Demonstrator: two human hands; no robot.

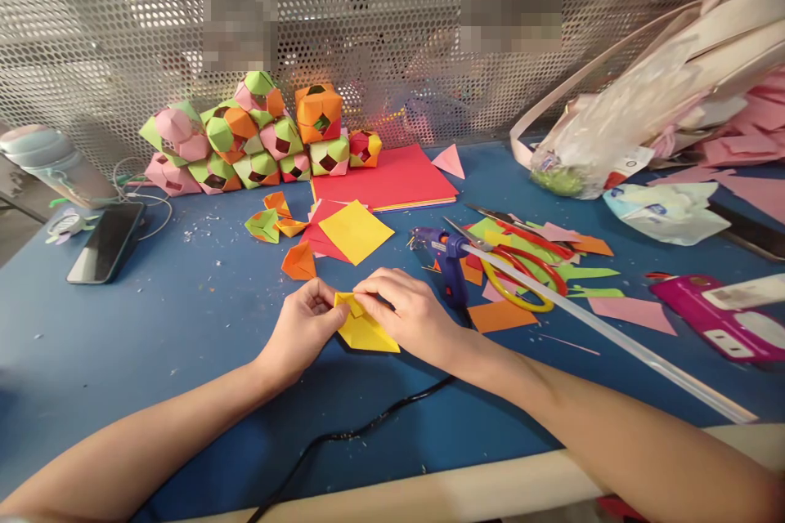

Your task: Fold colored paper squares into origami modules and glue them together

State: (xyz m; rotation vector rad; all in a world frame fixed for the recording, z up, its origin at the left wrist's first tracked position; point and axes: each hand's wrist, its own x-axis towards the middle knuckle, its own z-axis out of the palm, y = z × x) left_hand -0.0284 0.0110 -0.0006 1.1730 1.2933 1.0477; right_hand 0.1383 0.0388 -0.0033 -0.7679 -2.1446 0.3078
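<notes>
A partly folded yellow paper [370,331] is held between my hands, above the blue table [202,327]. My left hand [305,328] pinches its left corner between thumb and fingers. My right hand [410,312] grips its upper right side, with the fingertips on the top edge. Just beyond lies a square yellow sheet [356,232] on top of red sheets [322,235]. Small folded orange pieces [299,261] and a green-and-orange one [263,225] rest to the left of these sheets.
A blue glue gun [450,261] with a long glue stick, scissors [515,286] and paper scraps lie right. Folded paper balls [230,131] stand behind, beside a red paper stack [392,178]. A phone [105,245] and bottle [58,163] are left. A black cable [368,427] crosses the front.
</notes>
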